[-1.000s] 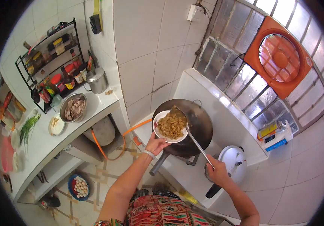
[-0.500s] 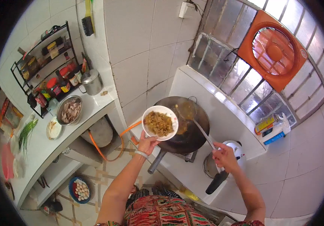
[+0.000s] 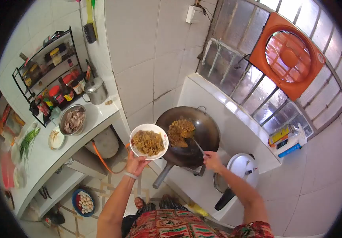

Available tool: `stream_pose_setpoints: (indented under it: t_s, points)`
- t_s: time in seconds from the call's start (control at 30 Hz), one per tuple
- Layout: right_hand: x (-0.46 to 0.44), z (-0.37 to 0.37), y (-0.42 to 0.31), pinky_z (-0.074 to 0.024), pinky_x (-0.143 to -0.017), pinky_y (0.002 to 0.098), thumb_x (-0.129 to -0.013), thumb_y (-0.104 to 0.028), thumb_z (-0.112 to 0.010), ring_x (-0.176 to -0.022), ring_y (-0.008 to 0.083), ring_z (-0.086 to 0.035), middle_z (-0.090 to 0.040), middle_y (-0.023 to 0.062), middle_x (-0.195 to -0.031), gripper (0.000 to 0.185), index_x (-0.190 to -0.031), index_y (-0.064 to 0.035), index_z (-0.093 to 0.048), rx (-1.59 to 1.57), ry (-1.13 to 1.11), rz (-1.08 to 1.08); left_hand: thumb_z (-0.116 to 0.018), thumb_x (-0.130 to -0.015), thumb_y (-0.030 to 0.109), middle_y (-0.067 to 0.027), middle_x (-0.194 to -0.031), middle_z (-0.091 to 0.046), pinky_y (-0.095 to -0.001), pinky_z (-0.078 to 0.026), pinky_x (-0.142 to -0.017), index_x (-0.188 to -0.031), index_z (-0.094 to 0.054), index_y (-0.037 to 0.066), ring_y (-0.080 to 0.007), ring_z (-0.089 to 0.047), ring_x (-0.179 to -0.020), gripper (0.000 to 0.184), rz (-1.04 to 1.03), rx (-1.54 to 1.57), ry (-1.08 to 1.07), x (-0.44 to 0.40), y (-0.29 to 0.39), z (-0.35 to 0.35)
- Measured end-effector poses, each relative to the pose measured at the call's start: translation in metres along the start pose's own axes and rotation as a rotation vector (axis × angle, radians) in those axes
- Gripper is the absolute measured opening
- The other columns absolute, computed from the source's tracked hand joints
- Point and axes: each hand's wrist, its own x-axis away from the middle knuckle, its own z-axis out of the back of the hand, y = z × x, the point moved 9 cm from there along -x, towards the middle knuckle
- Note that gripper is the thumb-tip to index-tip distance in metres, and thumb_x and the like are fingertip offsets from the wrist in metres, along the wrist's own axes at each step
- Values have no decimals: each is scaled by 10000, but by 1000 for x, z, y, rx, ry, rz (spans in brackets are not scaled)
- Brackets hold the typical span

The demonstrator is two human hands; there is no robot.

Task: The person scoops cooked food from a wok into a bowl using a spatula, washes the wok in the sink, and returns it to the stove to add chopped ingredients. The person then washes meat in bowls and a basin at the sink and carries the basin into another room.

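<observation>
My left hand (image 3: pixel 136 163) grips the lower rim of a white bowl (image 3: pixel 134 132), holding it up left of the wok. Chopped brown cooked food (image 3: pixel 148 142) fills the bowl. My right hand (image 3: pixel 213 160) is closed around the metal handle of a ladle (image 3: pixel 198 146), whose head is down among the food in the wok and mostly hidden. More of the brown food (image 3: pixel 181 130) lies on the left side of the dark wok (image 3: pixel 204 127). The wok sits on a stove, its grey handle (image 3: pixel 164 175) pointing toward me.
A pressure cooker (image 3: pixel 238 169) stands right of the wok, its black handle toward me. On the left counter are a metal bowl of meat (image 3: pixel 73 119), a small plate (image 3: pixel 56 138), a metal pot (image 3: pixel 96 91) and green onions (image 3: pixel 29 142). A basin of eggs (image 3: pixel 83 202) is on the floor.
The bowl has moved left, away from over the wok. The ladle head has dropped from above the wok into the food, and my right hand has shifted left and slightly up in view.
</observation>
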Motion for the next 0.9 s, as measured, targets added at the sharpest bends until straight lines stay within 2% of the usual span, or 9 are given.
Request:
stream_pose_setpoints:
  t_s: [0.07, 0.17, 0.4, 0.5, 0.6, 0.73, 0.83, 0.9]
  points:
    - [-3, -20, -1, -353, -360, 237, -850, -118, -534, -446, 94, -447, -522, 40, -635, 292, -1126, -24, -517, -146, 89, 55, -420, -716, -179, -168, -1282, -360, -550, -441, -883, -1290, -236, 133, -385, -430, -1146, 679, 22, -44, 23, 3, 0, 3]
    - [-2, -37, -4, -338, -360, 227, -855, -109, -529, -452, 86, -434, -514, 32, -637, 313, -1159, -35, -510, -303, 52, 51, -437, -707, -182, -168, -1270, -368, -550, -446, -877, -1278, -241, 135, -382, -440, -1137, 682, 47, -52, -3, 3, -3, 2]
    - [36, -28, -27, -307, -363, 202, -849, -91, -534, -455, 52, -399, -507, 21, -655, 360, -1204, -44, -495, -343, 10, 164, -435, -710, -201, -168, -1277, -358, -565, -426, -895, -1283, -229, 151, -380, -435, -1142, 703, 83, 14, -32, -16, -27, -4]
    - [69, -14, -56, -352, -383, 208, -856, -109, -539, -474, 53, -421, -525, 17, -680, 384, -1227, -30, -474, -270, -9, 176, -428, -720, -201, -177, -1280, -350, -570, -416, -902, -1287, -209, 142, -385, -425, -1151, 697, 130, -3, 3, -26, -37, -9]
    - [115, -2, -97, -392, -452, 204, -849, -93, -542, -527, 59, -467, -565, 20, -751, 356, -1197, -26, -507, -115, -13, 278, -437, -732, -191, -199, -1273, -350, -573, -404, -914, -1290, -178, 124, -400, -415, -1154, 690, 166, 40, 41, -36, -48, -16]
    - [141, 5, -100, -421, -521, 223, -829, -64, -552, -596, 71, -502, -583, 54, -752, 351, -1175, -12, -523, 8, -22, 372, -427, -721, -207, -246, -1228, -347, -598, -424, -863, -1267, -122, 109, -417, -464, -1083, 701, 136, 95, -76, -45, -52, -34]
    - [158, 0, -106, -448, -542, 278, -801, -31, -558, -624, 142, -563, -595, 119, -763, 374, -1171, 2, -513, 469, 5, 538, -428, -717, -211, -244, -1230, -350, -578, -434, -865, -1262, -144, 108, -415, -469, -1079, 693, 142, 104, -81, -45, -51, -45]
    - [175, -8, -125, -456, -543, 318, -783, -12, -556, -634, 214, -579, -585, 154, -775, 402, -1180, 2, -498, 584, 76, 722, -427, -716, -213, -240, -1231, -356, -563, -440, -868, -1259, -163, 107, -412, -474, -1075, 683, 126, 112, -94, -41, -49, -53]
